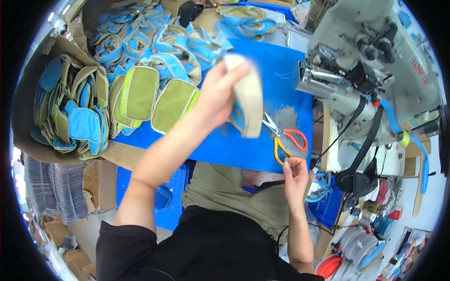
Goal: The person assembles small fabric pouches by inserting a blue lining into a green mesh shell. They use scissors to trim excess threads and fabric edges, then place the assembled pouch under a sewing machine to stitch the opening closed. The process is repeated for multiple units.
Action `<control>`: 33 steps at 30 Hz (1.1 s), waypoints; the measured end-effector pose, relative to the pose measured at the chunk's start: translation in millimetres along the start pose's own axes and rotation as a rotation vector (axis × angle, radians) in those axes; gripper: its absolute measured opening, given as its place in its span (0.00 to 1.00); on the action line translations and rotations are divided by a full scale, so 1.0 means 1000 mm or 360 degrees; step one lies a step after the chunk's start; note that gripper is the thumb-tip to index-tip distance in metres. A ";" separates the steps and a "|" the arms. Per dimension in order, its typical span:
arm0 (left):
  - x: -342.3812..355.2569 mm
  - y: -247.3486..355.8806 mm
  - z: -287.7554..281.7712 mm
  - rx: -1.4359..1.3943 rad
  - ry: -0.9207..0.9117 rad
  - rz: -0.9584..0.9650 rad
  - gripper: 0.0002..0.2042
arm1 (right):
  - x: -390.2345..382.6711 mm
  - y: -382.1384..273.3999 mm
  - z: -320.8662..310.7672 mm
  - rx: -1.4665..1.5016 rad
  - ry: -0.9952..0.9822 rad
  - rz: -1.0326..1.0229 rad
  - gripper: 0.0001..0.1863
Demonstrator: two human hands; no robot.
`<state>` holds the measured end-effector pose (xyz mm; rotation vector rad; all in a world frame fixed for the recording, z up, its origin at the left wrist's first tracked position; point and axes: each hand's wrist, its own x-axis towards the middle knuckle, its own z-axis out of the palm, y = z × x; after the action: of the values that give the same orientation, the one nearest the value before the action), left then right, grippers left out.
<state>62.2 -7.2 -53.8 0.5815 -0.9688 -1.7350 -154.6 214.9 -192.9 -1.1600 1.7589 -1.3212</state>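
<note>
My left hand (220, 93) is raised over the blue work mat (281, 70), gripping a beige fabric band (248, 103) with blue inside, slightly blurred by motion. Lower right, my right hand (295, 178) has its fingertips on the orange handle (279, 154) of scissors that also have a red handle (297, 138); their blades point up-left. Left of my left hand lie green mesh fabric panels (138, 93) with beige edging. Behind them are piles of blue and beige fabric bands (126, 35).
A cardboard box (21, 93) full of blue and green panels stands left. An industrial sewing machine (356, 75) with straps and cables occupies the right. Below are stacked grey sheets (63, 192), blue plastic crates (323, 210), and assorted spools and tools (356, 248).
</note>
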 end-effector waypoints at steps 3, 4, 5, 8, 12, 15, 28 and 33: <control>0.104 0.018 -0.002 0.0459 -0.0195 0.0505 0.15 | 0.012 -0.022 -0.001 -0.0652 -0.0027 -0.0312 0.19; 0.128 0.028 0.006 0.0405 -0.0233 0.0730 0.19 | 0.017 -0.025 0.005 -0.0769 -0.0026 -0.0421 0.20; 0.143 0.041 0.010 0.0385 -0.0107 0.0712 0.23 | 0.021 -0.025 0.007 -0.0877 -0.0026 -0.0531 0.22; 0.151 0.032 0.028 0.0661 0.0137 0.0897 0.23 | 0.029 -0.018 0.004 -0.1168 -0.0075 -0.0586 0.28; 0.060 -0.021 0.046 0.0848 -0.0185 0.0944 0.20 | 0.035 -0.031 0.001 -0.1445 0.0082 -0.0722 0.34; 0.044 -0.048 0.060 0.0871 -0.0267 0.1077 0.18 | 0.049 -0.023 -0.013 -0.1300 -0.0119 -0.0562 0.36; 0.048 -0.078 0.077 0.0598 -0.0044 0.1007 0.17 | 0.022 -0.101 -0.056 0.1232 -0.0523 0.0519 0.42; 0.050 -0.082 0.076 0.0550 -0.0072 0.1056 0.15 | 0.038 -0.172 -0.080 0.1451 -0.0583 0.0276 0.42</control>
<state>-57.8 -15.4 -76.1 0.3723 -1.3255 -1.0021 -194.1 194.0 -4.7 -0.6398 0.7962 -1.4402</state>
